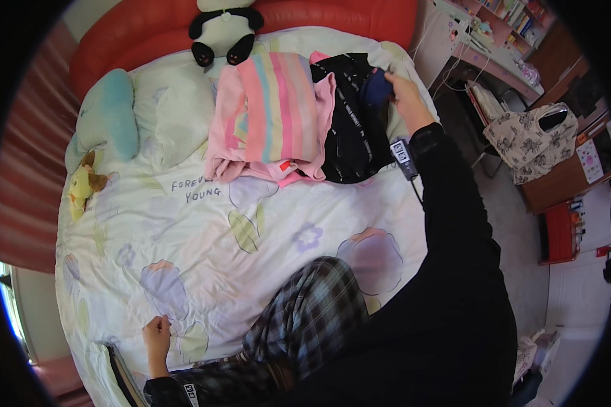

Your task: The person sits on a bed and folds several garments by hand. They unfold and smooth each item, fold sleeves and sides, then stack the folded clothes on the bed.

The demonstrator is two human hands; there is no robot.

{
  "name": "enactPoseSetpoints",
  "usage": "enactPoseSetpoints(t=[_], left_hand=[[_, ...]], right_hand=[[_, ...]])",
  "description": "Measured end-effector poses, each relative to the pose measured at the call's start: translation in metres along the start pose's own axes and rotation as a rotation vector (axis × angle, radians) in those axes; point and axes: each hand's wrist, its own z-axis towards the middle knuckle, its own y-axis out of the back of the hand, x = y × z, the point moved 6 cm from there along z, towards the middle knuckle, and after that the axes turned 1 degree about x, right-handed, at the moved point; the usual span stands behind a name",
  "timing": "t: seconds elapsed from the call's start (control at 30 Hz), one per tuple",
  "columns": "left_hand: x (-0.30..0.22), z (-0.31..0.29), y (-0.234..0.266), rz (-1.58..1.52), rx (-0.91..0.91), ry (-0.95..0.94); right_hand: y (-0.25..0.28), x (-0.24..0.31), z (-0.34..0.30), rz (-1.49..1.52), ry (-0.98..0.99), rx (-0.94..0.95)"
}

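My right hand (pixel 409 99) reaches to the far right part of the bed, its fingers closed on a dark blue piece of folded cloth (pixel 377 88). That cloth lies over the right side of a black garment (pixel 349 125) with small white print. Left of the black garment, and partly over it, is a pink garment (pixel 234 115) with pastel-striped cloth (pixel 278 102). At the lower left, my left hand (pixel 157 332) is curled closed above the bedspread, with nothing visible in it.
I sit on a flowered bedspread (pixel 204 230). Pale pillows (pixel 176 115), a teal plush (pixel 119 112) and a small yellow plush (pixel 81 186) lie at the left. A panda plush (pixel 225 30) leans on the red headboard (pixel 339 13). A cluttered desk (pixel 485 51) stands at right.
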Motion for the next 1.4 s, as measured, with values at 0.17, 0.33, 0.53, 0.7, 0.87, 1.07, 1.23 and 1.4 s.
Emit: enactPoseSetpoints(t=[0.17,0.33,0.53,0.7,0.87,1.07,1.23,1.4], left_hand=[[-0.048,-0.002,0.041,-0.178,-0.018,-0.033],[-0.104,-0.016,0.075,-0.3,0.001,-0.188],[-0.145,-0.041,0.088,-0.455,0.101,-0.413],[-0.139,-0.051,0.102,-0.58,0.187,-0.465],[-0.123,-0.05,0.135,-0.61,-0.054,-0.526],[-0.123,-0.051,0.169,-0.392,-0.659,-0.489],[-0.103,-0.033,0.196,-0.496,-0.843,-0.477],[-0.069,-0.042,0.231,-0.507,-0.777,-0.412]], right_hand=[[-0.022,0.151,-0.044,0.443,0.314,0.374],[-0.067,0.27,-0.137,0.389,0.414,0.887],[-0.17,0.304,-0.268,0.418,0.411,1.075],[-0.256,0.304,-0.37,0.408,0.374,1.25],[-0.291,0.307,-0.478,0.424,0.45,1.638],[-0.29,0.285,-0.543,0.198,0.505,1.313],[-0.294,0.268,-0.542,0.145,0.583,1.217],[-0.291,0.251,-0.488,0.031,0.685,1.048]])
